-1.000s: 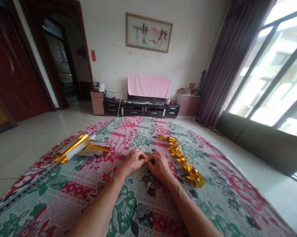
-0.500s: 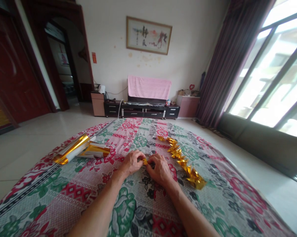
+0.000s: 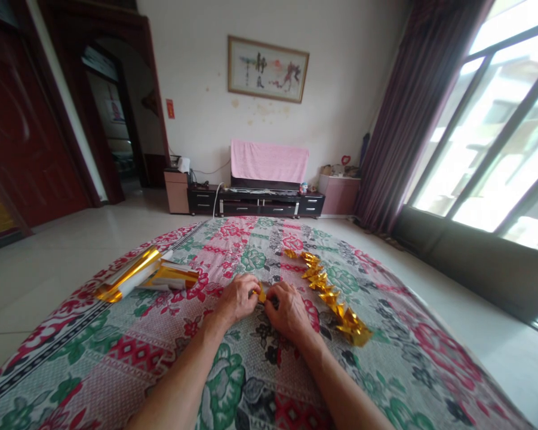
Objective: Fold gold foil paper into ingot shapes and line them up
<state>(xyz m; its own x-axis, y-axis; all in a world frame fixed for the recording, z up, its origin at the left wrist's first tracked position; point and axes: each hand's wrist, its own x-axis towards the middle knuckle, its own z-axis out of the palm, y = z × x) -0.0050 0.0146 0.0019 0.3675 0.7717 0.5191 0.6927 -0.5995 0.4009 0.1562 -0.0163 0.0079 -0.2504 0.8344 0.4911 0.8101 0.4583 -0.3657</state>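
Between my two hands is a small piece of folded gold foil paper (image 3: 262, 295), mostly hidden by the fingers. My left hand (image 3: 240, 296) pinches its left side with thumb and fingertips. On the other side, my right hand (image 3: 287, 307) has its fingers closed on the same piece. Both hands rest low over the flowered cloth (image 3: 255, 258). To the right, a row of folded gold foil pieces (image 3: 326, 294) runs from far to near. Loose gold foil sheets (image 3: 172, 276), white on the back, lie to the left.
A curled gold sheet (image 3: 132, 275) lies near the cloth's left edge. Beyond the cloth stands a low black TV cabinet (image 3: 260, 206) with a pink towel (image 3: 269, 160) over the screen. A purple curtain (image 3: 423, 113) and a window (image 3: 510, 131) are on the right.
A little more of the gold foil shows between my fingertips, which have shifted slightly around it. The whole view has tilted a little; the row and the sheets lie as before.
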